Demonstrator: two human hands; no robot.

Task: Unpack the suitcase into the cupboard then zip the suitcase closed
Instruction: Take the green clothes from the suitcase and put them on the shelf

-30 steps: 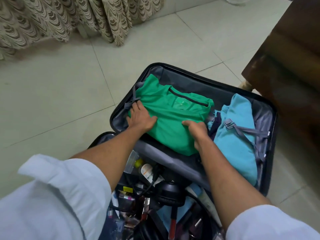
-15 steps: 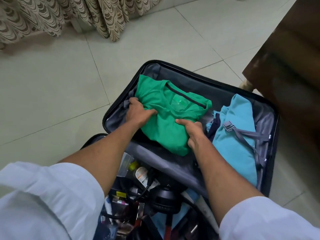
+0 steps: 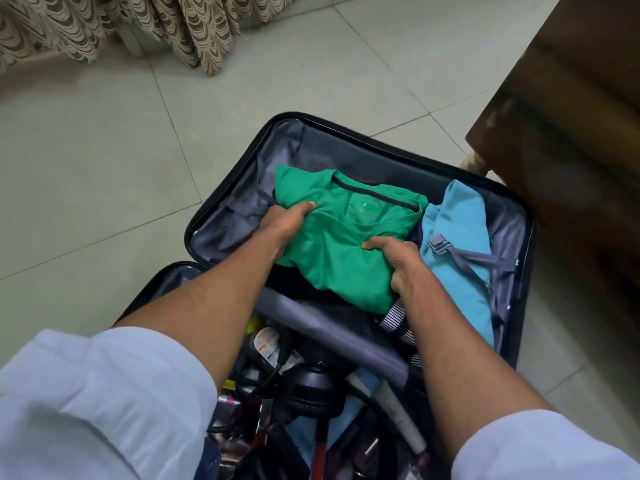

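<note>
A black suitcase (image 3: 221, 209) lies open on the tiled floor, its grey-lined far half holding clothes. A folded green T-shirt (image 3: 346, 258) sits in that half. My left hand (image 3: 284, 226) grips its left edge, thumb on top and fingers under the cloth. My right hand (image 3: 398, 261) grips its right side the same way. The shirt's near end is raised off a dark garment beneath. A light blue folded garment (image 3: 460, 244) lies to the right under a grey strap with a buckle (image 3: 438, 244). A striped cloth (image 3: 394, 317) shows below the green shirt.
The suitcase's near half holds a jumble of toiletries, cables and a black round device (image 3: 311, 386). A dark wooden piece of furniture (image 3: 571, 133) stands close at the right. Patterned curtains (image 3: 138, 26) hang at the back. Pale floor tiles (image 3: 104, 168) stretch to the left.
Both hands have closed round the green shirt's sides and drawn it toward me and slightly right, bunching it and lifting it; the striped cloth and dark garment beneath now show.
</note>
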